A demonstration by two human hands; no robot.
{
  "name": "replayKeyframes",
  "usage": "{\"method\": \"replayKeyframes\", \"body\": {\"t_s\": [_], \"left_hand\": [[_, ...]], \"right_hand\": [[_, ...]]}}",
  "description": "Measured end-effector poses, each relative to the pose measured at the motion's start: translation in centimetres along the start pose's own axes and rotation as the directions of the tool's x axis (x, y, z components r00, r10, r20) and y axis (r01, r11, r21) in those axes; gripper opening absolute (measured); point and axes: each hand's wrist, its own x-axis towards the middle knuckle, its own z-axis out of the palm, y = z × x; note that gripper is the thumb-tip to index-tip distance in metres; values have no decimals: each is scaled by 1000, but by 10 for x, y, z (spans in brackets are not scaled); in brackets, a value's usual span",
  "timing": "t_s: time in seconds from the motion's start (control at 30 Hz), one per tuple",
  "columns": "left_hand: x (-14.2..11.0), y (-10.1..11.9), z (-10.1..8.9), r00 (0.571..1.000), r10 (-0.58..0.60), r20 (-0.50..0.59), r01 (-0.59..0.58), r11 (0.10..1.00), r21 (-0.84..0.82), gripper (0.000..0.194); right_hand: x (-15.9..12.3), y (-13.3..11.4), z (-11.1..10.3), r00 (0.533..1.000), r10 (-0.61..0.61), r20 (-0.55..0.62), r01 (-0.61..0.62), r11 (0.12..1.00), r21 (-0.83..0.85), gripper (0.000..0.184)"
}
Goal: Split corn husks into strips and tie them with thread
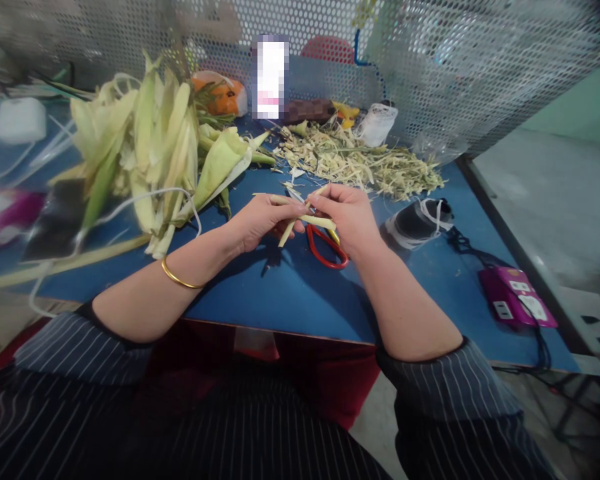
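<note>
My left hand (pixel 267 219) and my right hand (pixel 347 217) meet over the blue table, both with fingers pinched on narrow corn husk strips (pixel 320 221). The pale strips cross one another between my fingertips, and one end points down below my left fingers. Under and behind my hands lie scissors with red handles (pixel 326 257); part of their blades shows beyond my fingers. A big heap of whole corn husks (pixel 155 140) rests to the left of my left hand. Shredded husk scraps (pixel 350 160) form a pile beyond my hands.
A dark spool-like object with white cord (pixel 417 223) lies to the right, near a purple power strip (pixel 517 298) with black cables. A perforated metal screen (pixel 320 20) borders the table's back. A white cable (pixel 145 195) crosses the husks; an orange packet (pixel 225 95) sits behind them.
</note>
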Motion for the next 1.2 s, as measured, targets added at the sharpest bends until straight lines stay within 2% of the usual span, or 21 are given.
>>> {"method": "replayKeyframes", "body": {"t_s": [0.27, 0.4, 0.53, 0.67, 0.77, 0.87, 1.03, 1.2], "left_hand": [[1, 1, -1, 1000, 26, 13, -27, 998, 50, 26], [1, 0, -2, 1000, 30, 8, -30, 998, 57, 28], [2, -1, -2, 1000, 3, -12, -3, 1000, 8, 30], [4, 0, -2, 998, -31, -47, 26, 994, -106, 34], [4, 2, -2, 996, -37, -78, 28, 992, -119, 26], [4, 1, -1, 996, -14, -86, 6, 996, -86, 23], [4, -1, -1, 995, -39, -87, 29, 994, -109, 24], [2, -1, -1, 998, -39, -43, 36, 998, -56, 30]], "right_hand": [[5, 9, 2, 992, -49, -117, 48, 999, -9, 16], [4, 9, 4, 990, -52, -133, 54, 999, 10, 16], [4, 3, -1, 994, -34, -107, 36, 999, 21, 23], [4, -2, -5, 999, -4, -33, 3, 1000, -10, 34], [2, 1, -3, 999, -43, -6, 42, 992, -119, 23], [2, 7, 0, 992, -114, -48, 103, 975, -196, 10], [4, 8, 1, 988, -141, -64, 129, 976, -174, 7], [-1, 2, 3, 993, -120, 6, 120, 985, -126, 14]]}}
